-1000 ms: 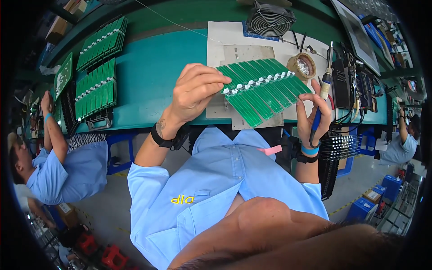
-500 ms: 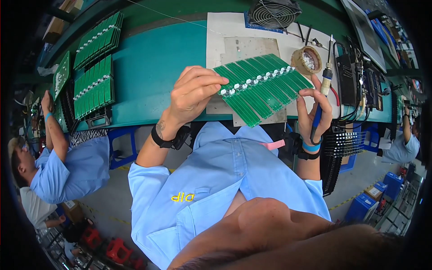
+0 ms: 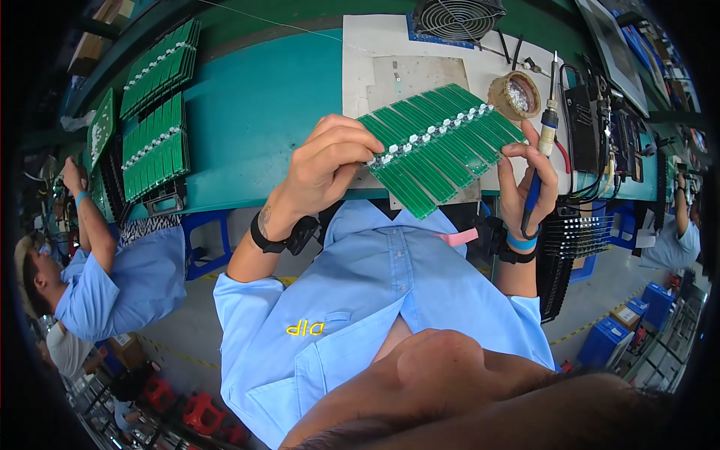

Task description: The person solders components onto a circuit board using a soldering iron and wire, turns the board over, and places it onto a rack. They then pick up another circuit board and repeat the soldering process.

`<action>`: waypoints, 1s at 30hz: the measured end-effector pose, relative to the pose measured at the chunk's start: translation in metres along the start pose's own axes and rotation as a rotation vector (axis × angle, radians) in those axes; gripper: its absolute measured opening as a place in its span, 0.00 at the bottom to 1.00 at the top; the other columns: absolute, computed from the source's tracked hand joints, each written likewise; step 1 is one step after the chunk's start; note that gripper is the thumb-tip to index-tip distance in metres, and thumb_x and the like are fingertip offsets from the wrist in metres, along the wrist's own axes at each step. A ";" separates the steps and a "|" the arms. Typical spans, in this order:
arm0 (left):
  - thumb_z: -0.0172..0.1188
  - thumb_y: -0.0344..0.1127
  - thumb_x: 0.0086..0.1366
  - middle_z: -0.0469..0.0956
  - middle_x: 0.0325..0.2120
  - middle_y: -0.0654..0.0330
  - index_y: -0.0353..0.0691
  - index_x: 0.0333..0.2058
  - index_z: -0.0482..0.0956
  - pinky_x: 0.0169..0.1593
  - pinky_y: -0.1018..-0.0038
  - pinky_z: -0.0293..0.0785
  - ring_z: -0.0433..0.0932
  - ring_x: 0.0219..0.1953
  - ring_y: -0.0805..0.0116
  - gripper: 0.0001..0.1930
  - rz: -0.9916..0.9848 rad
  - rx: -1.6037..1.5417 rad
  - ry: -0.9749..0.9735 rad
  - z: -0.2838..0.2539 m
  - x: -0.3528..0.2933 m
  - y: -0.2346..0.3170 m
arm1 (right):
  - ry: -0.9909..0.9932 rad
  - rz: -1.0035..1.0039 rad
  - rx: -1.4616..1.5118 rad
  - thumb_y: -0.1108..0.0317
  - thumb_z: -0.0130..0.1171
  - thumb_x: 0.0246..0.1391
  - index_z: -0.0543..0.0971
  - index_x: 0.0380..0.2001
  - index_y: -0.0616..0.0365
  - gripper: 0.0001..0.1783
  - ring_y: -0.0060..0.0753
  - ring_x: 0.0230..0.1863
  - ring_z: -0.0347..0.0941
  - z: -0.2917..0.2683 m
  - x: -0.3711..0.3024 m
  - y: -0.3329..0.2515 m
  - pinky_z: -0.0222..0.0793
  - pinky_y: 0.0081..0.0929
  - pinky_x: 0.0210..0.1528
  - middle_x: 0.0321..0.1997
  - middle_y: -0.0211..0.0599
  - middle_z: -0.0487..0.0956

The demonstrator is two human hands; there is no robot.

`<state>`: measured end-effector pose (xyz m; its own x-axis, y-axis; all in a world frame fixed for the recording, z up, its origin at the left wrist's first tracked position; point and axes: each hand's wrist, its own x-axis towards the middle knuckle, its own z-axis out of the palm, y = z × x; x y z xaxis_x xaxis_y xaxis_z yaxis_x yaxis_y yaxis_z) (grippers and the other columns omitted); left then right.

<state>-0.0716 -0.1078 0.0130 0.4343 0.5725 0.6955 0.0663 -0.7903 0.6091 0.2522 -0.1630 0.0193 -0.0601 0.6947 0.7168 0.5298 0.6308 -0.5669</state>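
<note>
A green circuit board panel (image 3: 442,142), slotted into long strips with a row of white connectors across its middle, is held tilted above the bench. My left hand (image 3: 330,161) pinches its left edge between thumb and fingers. At the right edge, my right hand (image 3: 529,176) grips the panel's corner with its fingertips. A soldering iron (image 3: 549,127) with a blue handle also rests in my right hand, its tip pointing up and away from the panel. Under the panel lie a white sheet (image 3: 360,45) and a greyish plate (image 3: 420,71).
Stacks of similar green panels (image 3: 155,146) stand at the left. A round pot of silvery bits (image 3: 516,95) sits beyond the panel's right end, a fan (image 3: 459,19) at the back. Soldering equipment with cables (image 3: 589,135) occupies the right. A co-worker (image 3: 112,277) works at the left.
The panel has shifted slightly and its near side tips a little lower. Both hands keep their hold, with my left hand moved slightly to the right.
</note>
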 end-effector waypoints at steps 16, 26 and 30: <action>0.63 0.10 0.49 0.84 0.40 0.56 0.38 0.39 0.77 0.45 0.66 0.77 0.80 0.43 0.56 0.20 -0.025 -0.060 0.008 -0.004 0.003 0.002 | 0.007 -0.035 -0.017 0.91 0.65 0.50 0.71 0.57 0.59 0.31 0.55 0.59 0.80 0.000 0.012 -0.003 0.73 0.47 0.62 0.41 0.48 0.84; 0.62 0.14 0.60 0.81 0.41 0.54 0.34 0.44 0.74 0.48 0.70 0.75 0.79 0.44 0.65 0.15 -0.181 -0.333 0.019 -0.016 0.021 0.016 | 0.017 -0.044 0.066 0.91 0.64 0.52 0.68 0.60 0.57 0.34 0.48 0.57 0.79 -0.018 0.044 -0.022 0.75 0.42 0.60 0.52 0.56 0.78; 0.61 0.18 0.66 0.78 0.44 0.57 0.33 0.48 0.73 0.50 0.73 0.75 0.76 0.46 0.72 0.13 -0.393 -0.659 0.072 -0.015 0.031 0.021 | -0.020 -0.027 0.076 0.90 0.63 0.54 0.66 0.62 0.56 0.35 0.34 0.51 0.79 -0.023 0.050 -0.030 0.75 0.34 0.58 0.69 0.69 0.69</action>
<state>-0.0697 -0.1030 0.0530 0.4281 0.8150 0.3905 -0.3549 -0.2458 0.9020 0.2531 -0.1552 0.0809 -0.0906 0.6835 0.7243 0.4624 0.6730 -0.5772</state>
